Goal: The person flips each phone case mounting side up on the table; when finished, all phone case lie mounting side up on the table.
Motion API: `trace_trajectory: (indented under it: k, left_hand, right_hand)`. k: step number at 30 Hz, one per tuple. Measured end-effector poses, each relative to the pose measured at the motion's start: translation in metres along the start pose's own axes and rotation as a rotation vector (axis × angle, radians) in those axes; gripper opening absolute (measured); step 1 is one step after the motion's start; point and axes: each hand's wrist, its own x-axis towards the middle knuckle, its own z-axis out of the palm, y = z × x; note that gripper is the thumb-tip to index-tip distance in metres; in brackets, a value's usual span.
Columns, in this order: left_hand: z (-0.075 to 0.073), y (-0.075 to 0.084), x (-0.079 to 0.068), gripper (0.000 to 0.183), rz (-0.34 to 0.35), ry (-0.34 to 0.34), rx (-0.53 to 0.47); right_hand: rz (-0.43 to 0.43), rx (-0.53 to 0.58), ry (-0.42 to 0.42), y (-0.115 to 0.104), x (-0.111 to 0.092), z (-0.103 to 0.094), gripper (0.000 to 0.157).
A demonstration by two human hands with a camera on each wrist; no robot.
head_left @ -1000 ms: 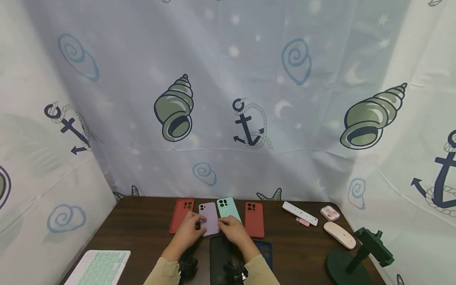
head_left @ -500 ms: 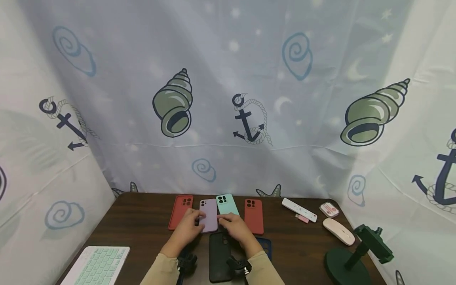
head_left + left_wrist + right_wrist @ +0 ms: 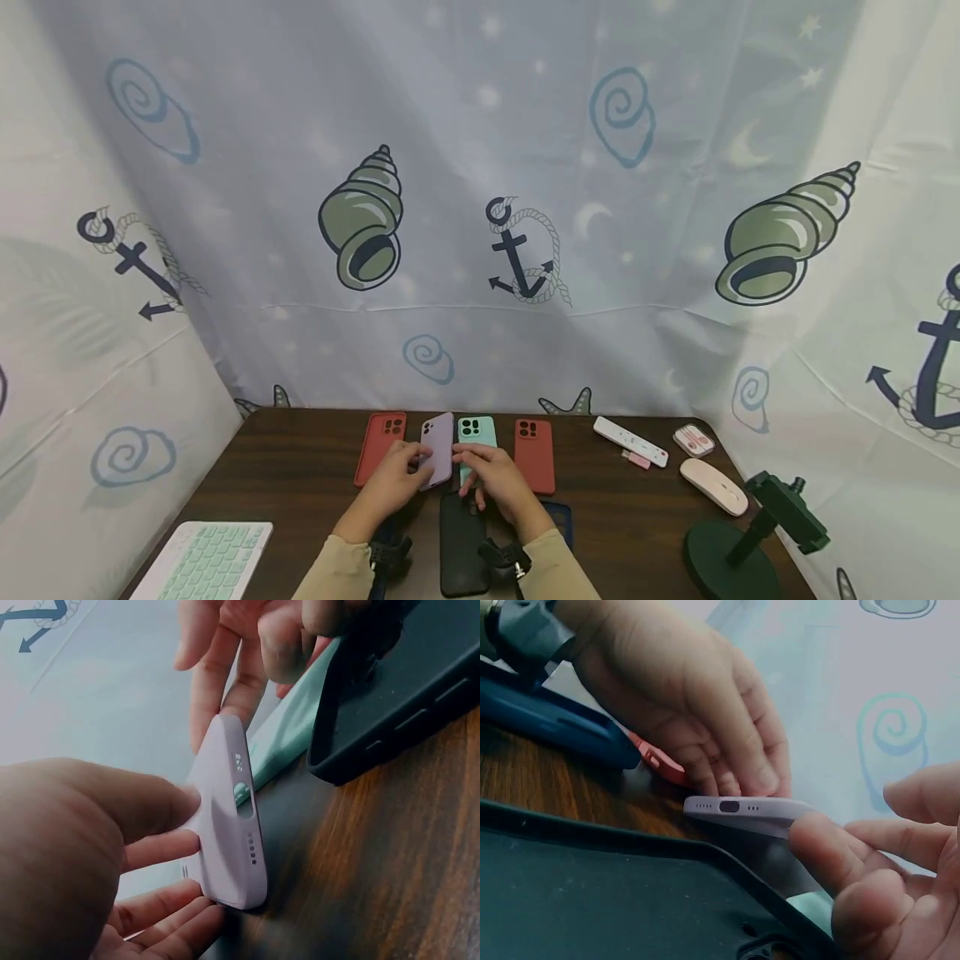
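A lavender phone case (image 3: 439, 444) is tilted, its right edge raised off the dark wooden table. My left hand (image 3: 392, 483) pinches its left side, the thumb (image 3: 161, 804) on the case's back and fingers at the edge. My right hand (image 3: 495, 479) is at the raised right side, its extended fingers touching the edge; the thumb stands apart in the right wrist view. Beneath my right hand lies a mint phone case (image 3: 480, 428), partly covered. A black phone case (image 3: 460, 554) lies nearer, between my wrists, its hollow side up in the wrist views.
Red phone cases lie at left (image 3: 375, 454) and right (image 3: 534, 467). A navy case (image 3: 559, 518) is partly behind my right forearm. Further right are a white power strip (image 3: 630, 441), a mouse (image 3: 713, 487) and a green stand (image 3: 731, 558). A keyboard (image 3: 206, 558) sits front left.
The lavender case has gone from lying flat to tilted, right edge up. My right hand's fingers have spread. The mint case beside it has turned to stand straighter.
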Motion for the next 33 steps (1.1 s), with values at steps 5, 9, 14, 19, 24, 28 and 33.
trace_trajectory:
  k: [5, 9, 14, 19, 24, 28, 33]
  left_hand:
    - [-0.002, 0.004, -0.002, 0.034, 0.016, -0.034, -0.019]
    - [-0.004, 0.008, -0.003, 0.041, 0.039, -0.046, -0.014]
    - [-0.003, 0.014, -0.004, 0.044, 0.035, -0.026, -0.028]
    - [-0.003, 0.019, -0.005, 0.048, 0.028, 0.009, -0.051]
    - [-0.003, 0.023, -0.006, 0.055, 0.013, 0.019, -0.079]
    - [-0.004, 0.025, -0.006, 0.054, 0.015, 0.007, -0.089]
    - [-0.008, 0.026, -0.005, 0.050, 0.013, 0.019, -0.110]
  right_hand:
    - [0.004, 0.024, -0.005, 0.002, 0.002, 0.003, 0.041]
    - [0.006, 0.038, -0.010, 0.004, 0.003, 0.006, 0.047]
    - [-0.008, 0.030, -0.015, 0.003, 0.002, 0.010, 0.044]
    - [-0.045, 0.002, -0.017, 0.002, 0.002, 0.015, 0.041]
    - [-0.065, 0.016, -0.012, 0.001, 0.002, 0.016, 0.041]
    - [-0.088, 0.041, 0.047, 0.003, 0.002, 0.015, 0.038]
    - [-0.062, 0.053, 0.053, 0.004, 0.003, 0.016, 0.039]
